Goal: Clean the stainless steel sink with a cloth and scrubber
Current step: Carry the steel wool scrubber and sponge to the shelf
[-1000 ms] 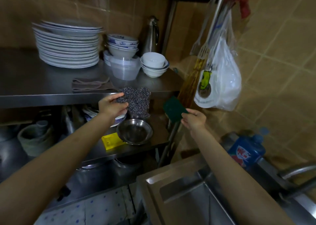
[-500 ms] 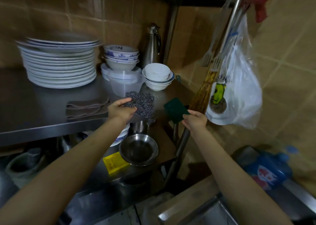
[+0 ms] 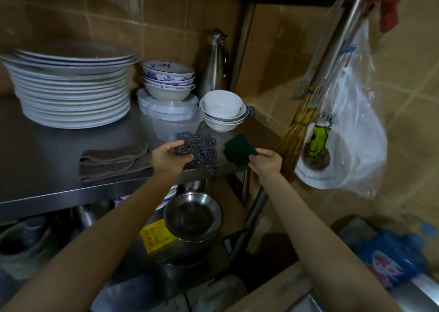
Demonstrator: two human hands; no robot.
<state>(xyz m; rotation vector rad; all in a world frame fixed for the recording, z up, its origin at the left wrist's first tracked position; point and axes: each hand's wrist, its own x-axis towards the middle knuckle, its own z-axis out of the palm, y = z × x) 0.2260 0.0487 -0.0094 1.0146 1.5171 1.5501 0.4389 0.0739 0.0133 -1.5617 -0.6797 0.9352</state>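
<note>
My left hand (image 3: 167, 157) grips a grey steel-wool scrubber (image 3: 202, 146) at the front edge of the upper steel shelf (image 3: 47, 145); the scrubber lies on the shelf top and hangs a little over the edge. My right hand (image 3: 266, 163) pinches a dark green scouring pad (image 3: 240, 148) resting on the shelf's right front corner. A folded brown cloth (image 3: 111, 162) lies on the shelf just left of my left hand. Only a corner of the steel sink (image 3: 308, 300) shows at the bottom right.
On the shelf stand a stack of white plates (image 3: 71, 93), blue-patterned bowls (image 3: 168, 79), clear plastic tubs (image 3: 173, 119), white bowls (image 3: 223, 112) and a steel jug (image 3: 215, 62). Below sit a steel bowl (image 3: 192, 216) and yellow block (image 3: 156, 235). A plastic bag (image 3: 344, 126) hangs right; a blue bottle (image 3: 392, 257) stands by the sink.
Both hands have moved up and forward from below the shelf edge onto the upper shelf, carrying the scrubber and green pad. The view has tilted up, so less of the sink shows.
</note>
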